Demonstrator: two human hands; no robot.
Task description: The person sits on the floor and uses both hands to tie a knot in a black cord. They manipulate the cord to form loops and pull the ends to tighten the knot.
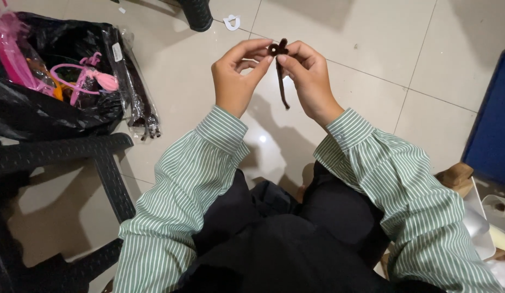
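While pinched: brown pipe cleaner (279,65) between both grips.

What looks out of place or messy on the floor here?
A small white scrap lies loose on the tiles beyond the hands. A clear packet of dark sticks slumps half off the black bag. The pipe cleaner both hands hold looks intact.

I sit in a home room: pale glossy floor tiles (372,49) below me, a black plastic chair (100,157) at my left holding craft supplies (73,81).
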